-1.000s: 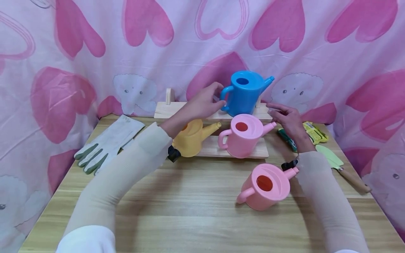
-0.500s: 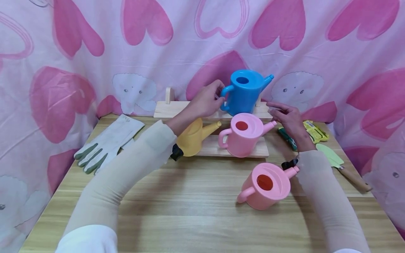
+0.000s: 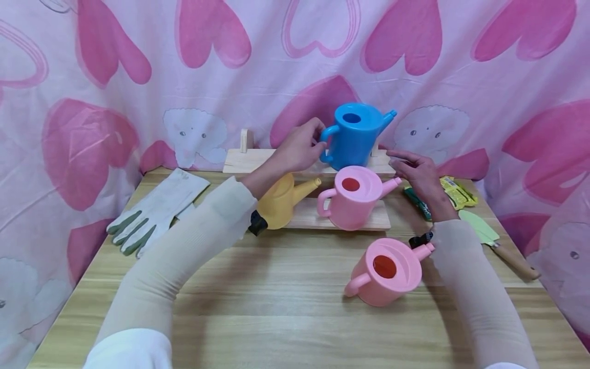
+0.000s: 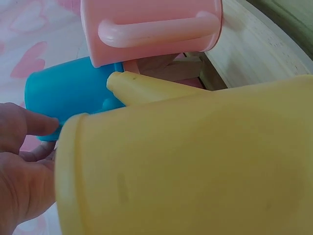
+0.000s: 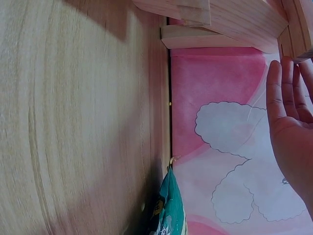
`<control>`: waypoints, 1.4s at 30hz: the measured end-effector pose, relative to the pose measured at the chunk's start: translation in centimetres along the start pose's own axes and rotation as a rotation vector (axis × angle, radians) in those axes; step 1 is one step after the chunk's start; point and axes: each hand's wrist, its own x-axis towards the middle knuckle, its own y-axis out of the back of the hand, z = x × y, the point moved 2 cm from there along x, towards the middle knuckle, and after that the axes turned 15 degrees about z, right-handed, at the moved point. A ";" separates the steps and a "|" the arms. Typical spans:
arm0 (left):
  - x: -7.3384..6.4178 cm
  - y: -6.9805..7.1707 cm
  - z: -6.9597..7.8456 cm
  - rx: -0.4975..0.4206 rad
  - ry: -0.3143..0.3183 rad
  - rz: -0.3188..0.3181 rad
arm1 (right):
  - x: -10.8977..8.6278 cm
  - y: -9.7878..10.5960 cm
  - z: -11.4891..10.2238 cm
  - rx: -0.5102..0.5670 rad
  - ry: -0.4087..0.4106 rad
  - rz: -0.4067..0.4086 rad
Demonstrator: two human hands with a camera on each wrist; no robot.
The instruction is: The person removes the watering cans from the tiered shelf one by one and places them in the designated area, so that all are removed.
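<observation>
At the back, on the upper board of a wooden plant stand (image 3: 244, 160), stands a blue watering can (image 3: 352, 141). My left hand (image 3: 301, 147) pinches its handle from the left, and in the left wrist view the yellow can hides part of these fingers. My right hand (image 3: 415, 174) is at the stand's right end, its straight fingers right at the board's edge. On the lower board stand a yellow watering can (image 3: 278, 202), partly behind my left forearm, and a pink watering can (image 3: 352, 202). Another pink watering can (image 3: 386, 277) stands on the table in front.
Work gloves (image 3: 161, 207) lie on the table (image 3: 276, 318) at the left. To the right are a green packet (image 3: 417, 202), a yellow packet (image 3: 456, 192) and a small trowel (image 3: 500, 243) with a wooden handle. A pink heart-patterned curtain (image 3: 267, 77) hangs behind the stand.
My left thumb and fingers have drawn together on the blue watering can's handle. The cans and my right hand stay where they were.
</observation>
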 end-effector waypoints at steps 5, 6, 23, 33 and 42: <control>0.0 0.2 0.0 -0.033 -0.004 0.009 | -0.1 -0.1 -0.1 0.003 -0.007 -0.001; 0.0 0.3 0.0 -0.043 -0.006 0.012 | -0.1 -0.1 -0.1 -0.001 -0.008 -0.001; -0.8 3.7 0.5 -0.127 -0.049 0.091 | -0.2 -0.3 -0.1 0.013 -0.003 0.003; -3.5 6.2 0.8 -0.170 -0.038 0.062 | -0.1 -0.2 0.0 -0.036 -0.013 0.012; -7.3 7.7 0.6 -0.224 -0.141 0.005 | 0.1 -0.2 0.1 -0.016 -0.020 0.013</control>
